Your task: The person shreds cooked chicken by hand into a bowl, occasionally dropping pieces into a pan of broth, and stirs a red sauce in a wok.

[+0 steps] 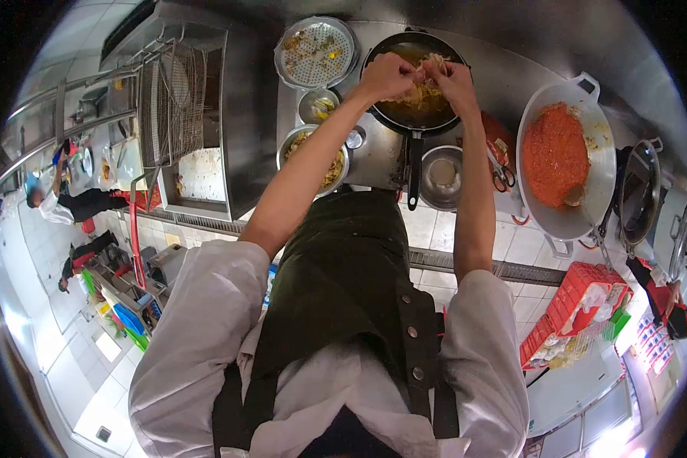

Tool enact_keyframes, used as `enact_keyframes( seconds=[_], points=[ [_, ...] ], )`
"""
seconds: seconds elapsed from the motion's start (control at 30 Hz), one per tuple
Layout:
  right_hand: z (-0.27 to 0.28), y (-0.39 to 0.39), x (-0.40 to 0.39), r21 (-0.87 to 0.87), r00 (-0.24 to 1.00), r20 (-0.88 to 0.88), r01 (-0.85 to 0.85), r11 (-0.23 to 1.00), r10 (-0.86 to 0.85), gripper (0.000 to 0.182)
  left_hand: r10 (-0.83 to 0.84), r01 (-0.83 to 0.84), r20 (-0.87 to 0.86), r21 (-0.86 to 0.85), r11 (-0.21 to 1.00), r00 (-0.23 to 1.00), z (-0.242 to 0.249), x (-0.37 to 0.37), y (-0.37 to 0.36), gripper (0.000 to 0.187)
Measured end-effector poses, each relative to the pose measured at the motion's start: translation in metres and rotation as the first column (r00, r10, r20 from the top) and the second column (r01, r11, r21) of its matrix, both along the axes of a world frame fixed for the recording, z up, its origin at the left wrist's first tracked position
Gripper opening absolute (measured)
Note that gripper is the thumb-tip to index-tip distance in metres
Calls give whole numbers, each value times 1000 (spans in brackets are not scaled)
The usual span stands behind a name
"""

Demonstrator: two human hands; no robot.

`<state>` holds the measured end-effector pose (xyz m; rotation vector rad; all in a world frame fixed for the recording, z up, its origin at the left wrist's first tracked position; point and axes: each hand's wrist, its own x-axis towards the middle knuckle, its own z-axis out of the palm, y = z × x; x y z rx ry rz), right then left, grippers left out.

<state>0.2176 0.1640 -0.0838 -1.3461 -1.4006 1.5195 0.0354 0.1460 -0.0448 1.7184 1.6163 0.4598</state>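
Over a black frying pan (368,58) with yellowish oil in it, my left hand (389,79) and my right hand (452,85) are close together, fingers closed. Between their fingertips is a bunch of pale stringy food (433,64), whose exact kind I cannot make out. More yellowish strands (424,98) show just below the hands in the pan. The pan's black handle (414,172) points towards my body. Left of the pan, partly behind my left forearm, a metal bowl (345,169) holds similar pale strips.
A perforated tray (313,57) with crumbs and a small bowl (305,111) stand left. Right of the pan are a metal bowl (433,191), scissors (502,174) and a large pan (538,99) of red sauce (553,156). A fryer basket (174,103) is far left; other people work beyond.
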Motion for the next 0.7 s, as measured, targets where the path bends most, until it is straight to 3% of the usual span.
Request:
enact_keyframes(
  seconds=[0.1, 0.2, 0.3, 0.4, 0.53, 0.6, 0.7],
  points=[
    [0, 7, 9, 131, 919, 376, 72, 989, -117, 38, 28, -28, 14, 21, 999, 1000, 0, -6, -5, 28],
    [-3, 12, 26, 138, 914, 393, 47, 989, -98, 40, 1, -7, -74, -86, 996, 997, 4, -17, -14, 32],
    [-12, 17, 38, 154, 903, 429, -105, 983, 29, 33, 41, -60, -124, -150, 987, 991, 6, -19, -18, 36],
    [-17, 14, 41, -36, 949, 247, -190, 981, 193, 25, -10, -18, -159, -174, 985, 987, 7, -17, -18, 41],
    [4, -8, 23, -217, 987, -3, -158, 963, 161, 24, -16, 9, -211, -36, 999, 977, -5, -8, -17, 48],
    [11, -17, 14, -254, 980, -156, -158, 954, 121, 23, 19, -29, -95, -112, 993, 995, -8, -1, -15, 48],
    [8, -22, 5, -26, 987, 75, -143, 989, 145, 18, 115, -104, 64, -163, 981, 991, -16, 4, -16, 46]
  ],
)
